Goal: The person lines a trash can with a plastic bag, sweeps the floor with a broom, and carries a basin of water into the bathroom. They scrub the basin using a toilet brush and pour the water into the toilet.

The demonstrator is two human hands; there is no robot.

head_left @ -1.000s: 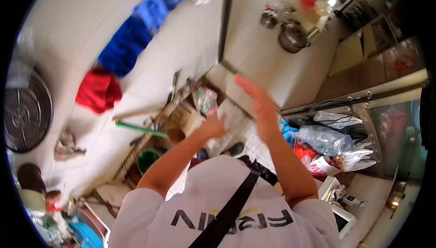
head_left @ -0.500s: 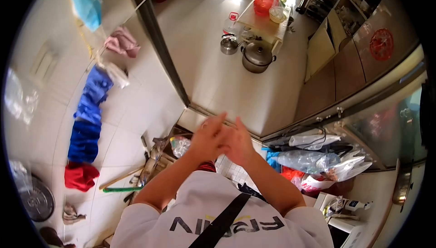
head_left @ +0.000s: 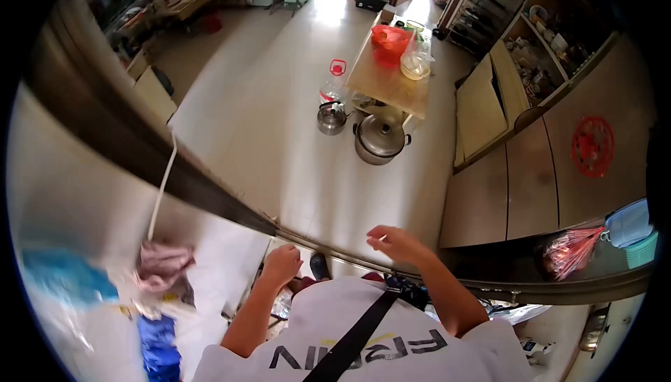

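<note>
My left hand (head_left: 282,264) is low in front of my body with its fingers loosely bent, and I see nothing in it. To its right, my right hand (head_left: 398,243) is held out over the doorway with fingers slightly apart and nothing between them. The hands are well apart from each other. Just below and between them a dark shoe (head_left: 319,267) shows on the floor by the door track (head_left: 328,253). Neither hand touches any object that I can see.
Beyond the doorway a large lidded pot (head_left: 381,139), a kettle (head_left: 331,118) and a plastic jug (head_left: 333,88) stand beside a low table (head_left: 388,81) bearing a red bag (head_left: 391,41). Cabinets (head_left: 475,200) line the right side. A pink cloth (head_left: 164,264) hangs at left.
My hands were together in front of me and are now separated, left and right. The view has moved forward to the doorway, so the pot and table appear nearer and lower.
</note>
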